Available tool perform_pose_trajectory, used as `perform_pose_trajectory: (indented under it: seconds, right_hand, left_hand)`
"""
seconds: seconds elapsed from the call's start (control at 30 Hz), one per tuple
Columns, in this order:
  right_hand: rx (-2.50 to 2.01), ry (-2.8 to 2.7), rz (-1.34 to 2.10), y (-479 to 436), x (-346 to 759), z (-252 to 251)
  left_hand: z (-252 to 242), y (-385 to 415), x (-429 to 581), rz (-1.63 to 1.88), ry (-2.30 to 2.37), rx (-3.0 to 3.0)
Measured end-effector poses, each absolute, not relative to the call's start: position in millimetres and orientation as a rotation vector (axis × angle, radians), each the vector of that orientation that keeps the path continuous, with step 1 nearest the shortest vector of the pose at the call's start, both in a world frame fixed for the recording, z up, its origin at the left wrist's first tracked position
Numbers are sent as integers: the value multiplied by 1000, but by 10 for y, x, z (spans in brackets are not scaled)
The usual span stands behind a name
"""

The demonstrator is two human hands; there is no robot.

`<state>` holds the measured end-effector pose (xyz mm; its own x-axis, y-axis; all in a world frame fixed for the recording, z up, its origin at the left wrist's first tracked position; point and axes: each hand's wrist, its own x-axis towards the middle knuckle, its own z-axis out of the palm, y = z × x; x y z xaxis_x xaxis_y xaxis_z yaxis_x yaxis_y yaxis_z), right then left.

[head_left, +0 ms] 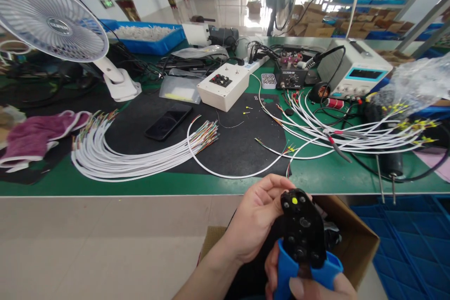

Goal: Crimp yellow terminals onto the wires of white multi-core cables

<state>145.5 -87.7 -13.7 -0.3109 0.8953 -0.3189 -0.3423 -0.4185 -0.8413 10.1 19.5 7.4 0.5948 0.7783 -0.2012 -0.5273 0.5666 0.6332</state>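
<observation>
My right hand [309, 288] is wrapped round the blue handles of a crimping tool [303, 227], whose black head points up, just in front of the bench edge. Close beside the tool's jaws, my left hand [258, 218] has its fingers pinched together. A white cable [298, 152] curves down off the bench, and its thin coloured wires reach these fingertips. The tool head hides the exact wire end and whatever sits in the jaws. On the right of the bench lies a spread bunch of white cables [369, 143] with yellow terminals on many ends.
A thick bundle of white cables [140, 166] lies on the black mat [242, 154], near a phone [168, 123] and a white switch box [225, 86]. A fan [58, 26] stands left. Below the edge are a cardboard box [355, 229] and blue crates [411, 243].
</observation>
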Motion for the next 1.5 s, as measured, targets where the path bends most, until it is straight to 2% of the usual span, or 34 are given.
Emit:
perform_pose_trajectory:
  seconds: [0.07, 0.23, 0.33, 0.43, 0.77, 1.07, 1.17, 1.33, 1.5]
  right_hand:
    - [-1250, -1065, 1598, -862, 1591, -115]
    - [-1716, -1860, 463, -803, 1895, -89]
    - [-1735, -2050, 144, -757, 2025, -99]
    - [-1716, -2153, 23, -719, 2120, -111]
    - [-1747, -2128, -61, -678, 2099, -75]
    - [-1774, -2133, -124, -643, 2262, -24]
    - [-1807, -1865, 171, -636, 2249, -32]
    - [-1864, -1015, 866, -657, 1977, 53]
    - [-1701, -713, 1091, -707, 1788, 127]
  left_hand:
    - [23, 232, 72, 818, 571, 632]
    - [-70, 253, -33, 834, 733, 711]
    - [-94, 232, -68, 837, 755, 709]
    - [-101, 219, -82, 834, 757, 692]
    - [-44, 236, -122, 861, 796, 793]
    - [180, 438, -354, 941, 1060, 1374]
    - [187, 598, -254, 953, 1160, 1701]
    - [41, 988, 177, 912, 1211, 2124]
    - [-187, 1288, 541, 866, 1245, 2114]
